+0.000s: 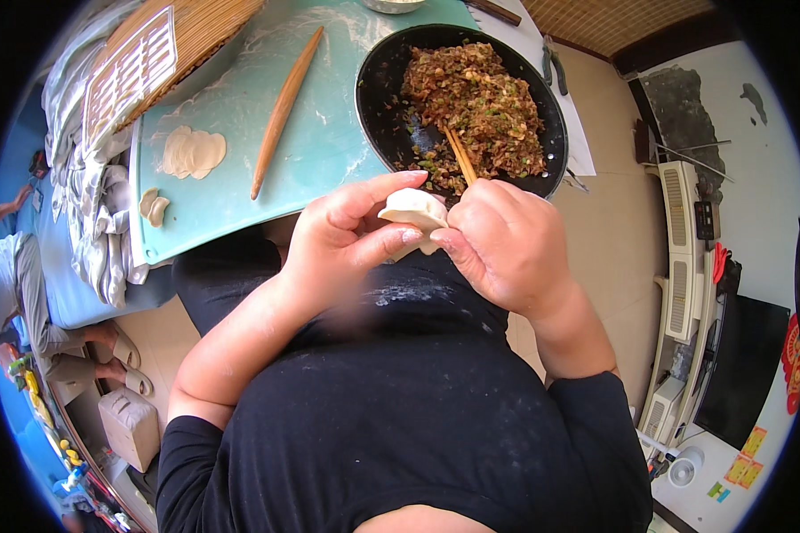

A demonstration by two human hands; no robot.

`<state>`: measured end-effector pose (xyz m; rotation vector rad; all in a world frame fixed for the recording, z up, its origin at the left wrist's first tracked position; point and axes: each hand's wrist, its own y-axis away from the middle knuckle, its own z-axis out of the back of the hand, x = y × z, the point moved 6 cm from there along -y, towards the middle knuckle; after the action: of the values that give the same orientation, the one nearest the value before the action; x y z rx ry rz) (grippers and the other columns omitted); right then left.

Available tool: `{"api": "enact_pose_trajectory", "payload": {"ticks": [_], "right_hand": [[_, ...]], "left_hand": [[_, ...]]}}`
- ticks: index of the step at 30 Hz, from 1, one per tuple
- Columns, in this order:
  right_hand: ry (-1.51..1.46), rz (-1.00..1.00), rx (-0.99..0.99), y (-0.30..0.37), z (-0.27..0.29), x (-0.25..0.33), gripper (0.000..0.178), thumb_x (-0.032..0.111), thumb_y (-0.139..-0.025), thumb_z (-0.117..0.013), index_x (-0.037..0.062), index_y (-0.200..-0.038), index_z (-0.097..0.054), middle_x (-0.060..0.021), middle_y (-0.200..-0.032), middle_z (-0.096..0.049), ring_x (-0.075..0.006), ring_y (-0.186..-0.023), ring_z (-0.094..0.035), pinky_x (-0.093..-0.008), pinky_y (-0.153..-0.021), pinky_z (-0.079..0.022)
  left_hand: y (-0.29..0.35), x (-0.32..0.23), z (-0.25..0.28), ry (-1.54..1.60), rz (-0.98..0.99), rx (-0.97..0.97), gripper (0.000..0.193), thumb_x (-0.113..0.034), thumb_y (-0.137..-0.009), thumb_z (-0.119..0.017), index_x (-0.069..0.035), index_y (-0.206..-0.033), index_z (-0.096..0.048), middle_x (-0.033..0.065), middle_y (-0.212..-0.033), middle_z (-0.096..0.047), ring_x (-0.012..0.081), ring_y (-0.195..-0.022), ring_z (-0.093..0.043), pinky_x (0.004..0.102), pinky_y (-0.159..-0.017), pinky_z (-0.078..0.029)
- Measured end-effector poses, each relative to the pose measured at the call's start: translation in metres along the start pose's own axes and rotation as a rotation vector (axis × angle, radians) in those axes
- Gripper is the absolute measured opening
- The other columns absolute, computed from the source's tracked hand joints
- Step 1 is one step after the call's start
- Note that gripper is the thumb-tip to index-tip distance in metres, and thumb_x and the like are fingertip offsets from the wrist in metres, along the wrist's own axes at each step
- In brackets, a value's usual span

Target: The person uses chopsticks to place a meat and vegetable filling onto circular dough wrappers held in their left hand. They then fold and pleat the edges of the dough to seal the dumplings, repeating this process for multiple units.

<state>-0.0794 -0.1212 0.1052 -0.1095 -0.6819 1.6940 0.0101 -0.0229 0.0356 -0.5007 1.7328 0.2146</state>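
Left: crumpled heap of white-and-grey cloth, lying over a blue cover. Farther left, 1 other person, partly in view: grey trousers, 2 pale slippers on the feet. Just beside these, a pale box. Near the lower left rim, small bright-coloured objects, kinds too small to tell.

Right: beige floor; white slatted unit with 2 grilles in line. Small black device beside it. Large dark screen near. Pale wall with dark grey patch; red decoration near the rim, orange-yellow stickers below.
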Motion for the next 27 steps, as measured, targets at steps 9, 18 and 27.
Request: {"api": "enact_pose_trajectory", "payload": {"ticks": [9,18,27], "right_hand": [[-0.382,-0.181,0.072,0.003,-0.015,-0.008,0.016,0.011,-0.080,-0.060,0.0050,-0.071,-0.049,-0.0117,-0.063,-0.048,-0.0309,-0.055,-0.050,-0.0380,-0.048,-0.040],[-0.404,-0.280,0.037,0.002,-0.022,-0.015,0.022,0.015,-0.086,-0.056,0.0032,-0.069,-0.049,-0.0140,-0.061,-0.049,-0.0327,-0.054,-0.049,-0.0389,-0.048,-0.039],[-0.482,-0.365,0.139,-0.005,-0.029,-0.022,0.013,0.015,-0.084,-0.061,0.0038,-0.078,-0.057,-0.0117,-0.068,-0.056,-0.0268,-0.057,-0.055,-0.0307,-0.054,-0.044]], "left_hand": [[0.001,0.006,0.004,0.232,-0.004,-0.066,0.038,-0.011,-0.085,-0.062,0.001,-0.118,-0.046,0.0107,-0.106,-0.060,0.0166,-0.099,-0.058,0.0302,-0.088,-0.046],[0.001,0.006,0.004,0.229,0.058,-0.051,0.034,-0.011,-0.086,-0.061,0.001,-0.116,-0.049,0.0092,-0.106,-0.061,0.0145,-0.097,-0.058,0.0293,-0.086,-0.047],[0.006,0.025,0.011,0.287,0.301,0.040,0.039,-0.016,-0.089,-0.058,-0.002,-0.124,-0.050,0.0029,-0.097,-0.063,0.0067,-0.080,-0.056,0.0193,-0.063,-0.046]]}}
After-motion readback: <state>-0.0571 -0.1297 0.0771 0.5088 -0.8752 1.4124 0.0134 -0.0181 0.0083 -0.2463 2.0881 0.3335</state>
